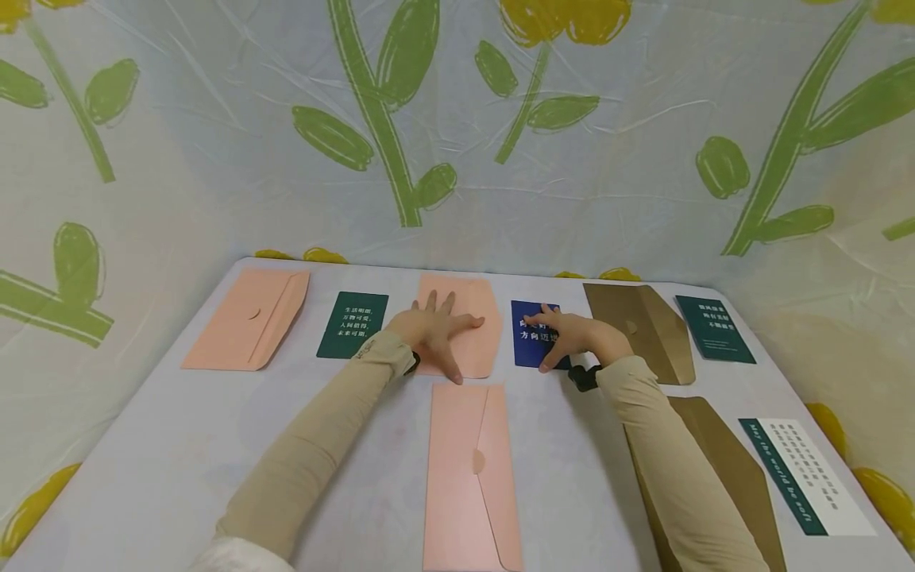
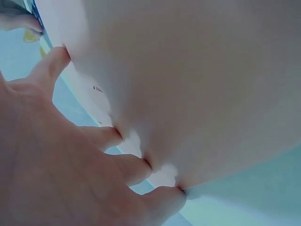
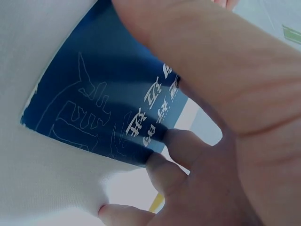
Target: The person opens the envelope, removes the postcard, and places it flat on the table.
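With fingers spread wide, my left hand [image 1: 434, 326] rests on a pink envelope [image 1: 480, 298] in the back row. In the left wrist view its fingertips touch the surface of that envelope [image 2: 211, 94]. My right hand [image 1: 582, 338] lies over a dark blue card [image 1: 525, 351] with white lettering. The right wrist view shows spread fingers touching the card [image 3: 94, 89], with one fingertip on the white cloth beside it. Between my forearms lies another pink envelope [image 1: 457, 477], its flap closed. A green card [image 1: 350, 338] is left of my left hand.
A third pink envelope [image 1: 236, 318] lies at the far left. On the right are a brown envelope [image 1: 625, 306], a green card [image 1: 715, 330] and a white-and-green card [image 1: 801, 477]. My right sleeve partly covers another brown envelope [image 1: 739, 477]. Flower-patterned cloth [image 1: 250, 183] walls the table.
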Tool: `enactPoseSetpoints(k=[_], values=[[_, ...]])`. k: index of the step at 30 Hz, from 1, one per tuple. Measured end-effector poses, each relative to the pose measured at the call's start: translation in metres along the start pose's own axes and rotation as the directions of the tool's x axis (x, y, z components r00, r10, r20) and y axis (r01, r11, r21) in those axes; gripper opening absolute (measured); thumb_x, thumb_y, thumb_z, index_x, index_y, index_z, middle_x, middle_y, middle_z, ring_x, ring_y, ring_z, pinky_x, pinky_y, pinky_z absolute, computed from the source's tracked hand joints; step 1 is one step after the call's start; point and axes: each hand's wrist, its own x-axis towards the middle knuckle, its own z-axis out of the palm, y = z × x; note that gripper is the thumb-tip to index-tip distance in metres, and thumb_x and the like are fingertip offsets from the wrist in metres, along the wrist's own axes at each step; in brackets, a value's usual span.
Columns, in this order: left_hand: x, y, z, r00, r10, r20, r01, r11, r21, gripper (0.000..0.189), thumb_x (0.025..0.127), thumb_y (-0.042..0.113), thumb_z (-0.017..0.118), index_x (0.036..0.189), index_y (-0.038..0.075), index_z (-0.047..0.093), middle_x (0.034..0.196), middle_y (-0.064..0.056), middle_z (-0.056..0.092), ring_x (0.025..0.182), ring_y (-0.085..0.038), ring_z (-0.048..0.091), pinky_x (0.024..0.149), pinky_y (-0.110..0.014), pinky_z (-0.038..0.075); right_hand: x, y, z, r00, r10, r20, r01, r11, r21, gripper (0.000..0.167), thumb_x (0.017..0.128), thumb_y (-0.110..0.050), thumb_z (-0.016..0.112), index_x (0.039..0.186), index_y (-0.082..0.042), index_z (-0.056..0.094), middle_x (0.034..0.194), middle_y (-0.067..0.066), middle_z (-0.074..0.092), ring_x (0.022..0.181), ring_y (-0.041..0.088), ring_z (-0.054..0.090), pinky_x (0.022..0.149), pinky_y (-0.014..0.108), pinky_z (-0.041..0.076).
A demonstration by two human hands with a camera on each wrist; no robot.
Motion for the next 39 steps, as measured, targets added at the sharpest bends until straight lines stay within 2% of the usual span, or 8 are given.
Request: enactPoseSetpoints(k=[7, 15, 29, 39], values=[[-0.0007, 0.0013, 0.0007, 1.000, -0.002, -0.015, 0.002, 1.000, 0.015, 0.116, 0.063, 0.064, 0.085, 0.157, 0.043, 0.020, 0.163, -0.019, -0.016, 0.145, -0.047, -0.020, 0.113, -0.066, -0.003, -0.0020, 0.0000, -0.0001, 1.000, 0.002, -0.031, -0.002, 1.000, -0.006, 0.099, 0.076, -0.027, 0.088, 0.157, -0.016, 0.031, 0.164, 0.022, 0.002, 0.148, 0.046, 0.001, 0.112, 0.067, 0.013], [-0.0029, 0.0035, -0.0014, 1.000, -0.015, -0.023, 0.015, 1.000, -0.006, 0.117, 0.062, 0.062, 0.086, 0.157, 0.042, 0.021, 0.162, -0.019, -0.016, 0.144, -0.047, -0.020, 0.113, -0.066, -0.004, -0.0031, 0.0020, 0.0009, 0.999, -0.005, -0.051, 0.006, 1.000, 0.028, 0.100, 0.074, -0.025, 0.089, 0.156, -0.014, 0.033, 0.163, 0.022, 0.003, 0.147, 0.048, 0.005, 0.112, 0.065, 0.017], [-0.0044, -0.0019, -0.0003, 0.999, 0.021, -0.044, -0.023, 0.999, -0.048, 0.117, 0.062, 0.064, 0.085, 0.157, 0.043, 0.020, 0.163, -0.018, -0.015, 0.145, -0.046, -0.020, 0.114, -0.065, -0.003, -0.0040, 0.0073, 0.0018, 0.997, 0.028, -0.076, -0.027, 1.000, 0.015, 0.099, 0.074, -0.026, 0.089, 0.156, -0.017, 0.034, 0.164, 0.021, 0.006, 0.146, 0.050, 0.009, 0.111, 0.066, 0.021], [-0.0074, -0.0003, -0.0011, 0.998, 0.048, -0.050, -0.049, 0.998, -0.025, 0.116, 0.065, 0.066, 0.083, 0.158, 0.040, 0.020, 0.163, -0.020, -0.013, 0.144, -0.049, -0.018, 0.112, -0.068, -0.003, -0.0081, 0.0047, 0.0010, 0.997, -0.007, -0.071, 0.011, 0.998, 0.054, 0.096, 0.076, -0.018, 0.087, 0.155, -0.013, 0.034, 0.164, 0.021, 0.005, 0.146, 0.050, 0.008, 0.112, 0.065, 0.020]])
